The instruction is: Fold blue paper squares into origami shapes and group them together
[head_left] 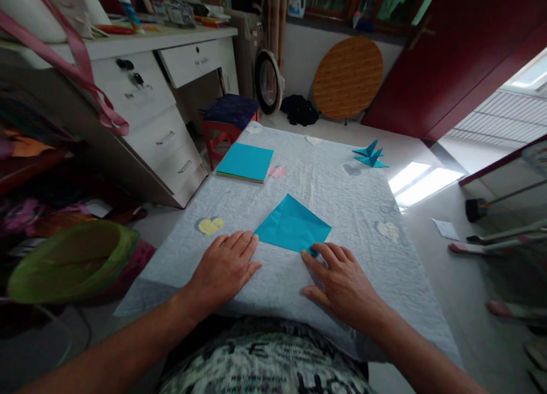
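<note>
A blue sheet of origami paper (293, 224), folded to a roughly triangular shape with faint creases, lies on the cloth in front of me. My left hand (227, 263) rests flat by its left corner, fingers stretched out and fingertips at the paper's edge. On the near right edge, the fingertips of my right hand (335, 271) press down, with the fingers apart and the thumb off to the side. Part of that edge is hidden under them. Further left lies a stack of square paper (245, 161), blue on top. Two folded blue paper pieces (370, 154) with pointed tips stand at the far right.
A pale cloth with heart patches (325, 177) covers the table. Beyond it are a red stool (226, 120), a white desk (149, 109) and an open washing machine door (269, 83). A bin with a green liner (72, 263) stands left; mop handles lean right.
</note>
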Tool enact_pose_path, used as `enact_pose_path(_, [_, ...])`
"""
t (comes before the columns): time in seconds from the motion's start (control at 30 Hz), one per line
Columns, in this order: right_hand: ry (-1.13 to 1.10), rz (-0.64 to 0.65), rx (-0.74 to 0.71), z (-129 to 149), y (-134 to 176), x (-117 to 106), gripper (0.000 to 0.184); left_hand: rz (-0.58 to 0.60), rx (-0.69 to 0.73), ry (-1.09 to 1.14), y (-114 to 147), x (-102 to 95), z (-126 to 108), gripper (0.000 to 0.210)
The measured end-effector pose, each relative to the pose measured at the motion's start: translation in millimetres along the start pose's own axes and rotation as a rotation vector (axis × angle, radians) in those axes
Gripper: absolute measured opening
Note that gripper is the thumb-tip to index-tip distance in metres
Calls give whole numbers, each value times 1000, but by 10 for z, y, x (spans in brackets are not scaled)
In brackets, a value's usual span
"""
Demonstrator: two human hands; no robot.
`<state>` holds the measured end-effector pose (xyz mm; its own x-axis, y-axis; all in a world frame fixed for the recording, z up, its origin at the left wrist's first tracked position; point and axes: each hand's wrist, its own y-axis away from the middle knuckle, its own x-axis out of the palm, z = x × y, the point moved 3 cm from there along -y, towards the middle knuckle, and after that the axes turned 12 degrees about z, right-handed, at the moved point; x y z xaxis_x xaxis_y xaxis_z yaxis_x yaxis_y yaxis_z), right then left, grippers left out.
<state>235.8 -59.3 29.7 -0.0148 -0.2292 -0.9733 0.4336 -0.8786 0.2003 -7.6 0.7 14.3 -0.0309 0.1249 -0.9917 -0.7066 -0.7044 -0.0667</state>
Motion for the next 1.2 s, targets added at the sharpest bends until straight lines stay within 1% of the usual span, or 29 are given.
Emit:
enact_pose_path(0.17, [-21,-20,28,-77,147,36,56,-22,7,-22,10,15,0,35])
enact_pose_path(0.3, [-43,-51,38,-116,254,54,51,-35,-7,9,35,32,9,33])
enact_pose_path(0.37, [-78,-78,35,-145,280,27,44,-47,-19,52,47,47,28,32])
enact_pose_path(0.4, [-113,-84,32,-165,278,3,38,-52,-26,82,48,55,42,32])
enact_pose_path(0.47, [-214,-78,24,-209,233,-56,25,-60,-46,156,29,65,75,33])
enact_pose_path(0.53, [-315,-68,30,-248,135,-115,23,-71,-71,243,-28,58,100,38])
enact_pose_path(0.6, [-330,-141,94,-281,8,-165,22,-79,-79,330,-128,36,103,45])
enact_pose_path(0.67, [-302,-187,214,-304,-127,-161,29,-60,-50,397,-257,13,79,49])
enact_pose_path(0.73, [-301,-183,269,-297,-247,-108,37,-21,-22,435,-388,-4,52,54])
enact_pose_path(0.8, [-336,-195,280,-280,-323,-43,36,21,5,480,-496,-15,38,45])
enact_pose_path(0.9, [-431,-274,177,-240,-346,9,21,47,43,559,-589,-40,49,16])
enact_pose_path(0.93, [-462,-311,134,-232,-333,6,17,36,59,582,-604,-54,59,12])
enact_pose_path(0.97, [-488,-350,100,-231,-311,-6,14,15,76,603,-612,-71,70,12])
enact_pose_path(1.03, [-529,-425,75,-256,-253,-49,13,-67,124,623,-610,-113,96,16])
enact_pose_path(1.1, [-566,-493,87,-308,-193,-95,19,-183,170,600,-588,-160,124,18])
enact_pose_path(1.2, [-636,-590,96,-393,-136,-124,34,-349,230,505,-529,-214,156,18])
